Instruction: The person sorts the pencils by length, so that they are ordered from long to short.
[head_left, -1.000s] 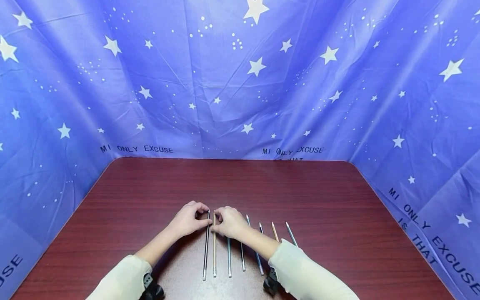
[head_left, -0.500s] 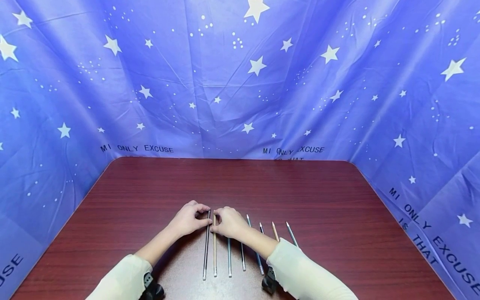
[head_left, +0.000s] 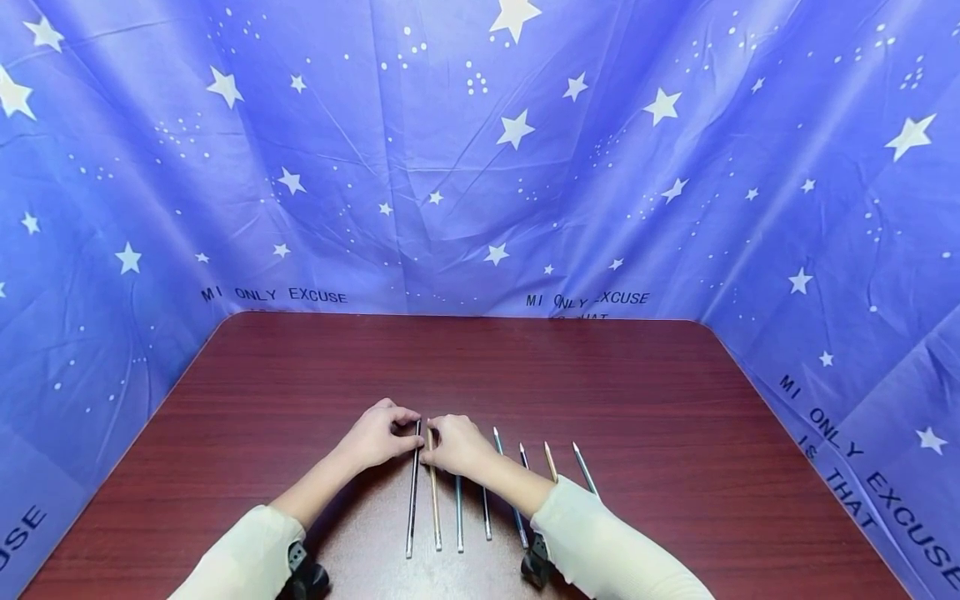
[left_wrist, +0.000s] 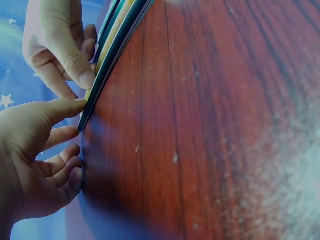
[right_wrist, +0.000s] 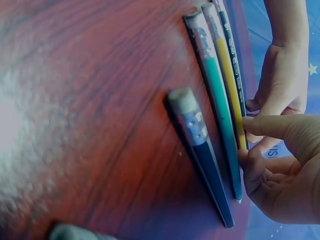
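Observation:
A black pencil (head_left: 412, 508) lies lengthwise on the table at the left end of a row, its eraser end toward me. My left hand (head_left: 377, 436) pinches it near the far tip between thumb and index finger; the left wrist view shows that thumb at the dark pencil's end. Just right of it, my right hand (head_left: 462, 447) holds a yellow pencil (right_wrist: 227, 75) by its far part, thumb and index finger at its sides. A teal pencil (right_wrist: 219, 95) runs close beside the yellow one, partly under the right hand in the head view.
Further right lie several more pencils, among them a dark blue one (right_wrist: 207, 157), an orange-toned one (head_left: 551, 462) and a bluish one (head_left: 585, 467). The right forearm crosses over some. A starry blue cloth (head_left: 480, 167) hangs behind the reddish-brown table (head_left: 480, 358).
The near end of the yellow pencil has swung right, away from the black pencil and closer to the teal one. Both hands have stayed almost in place.

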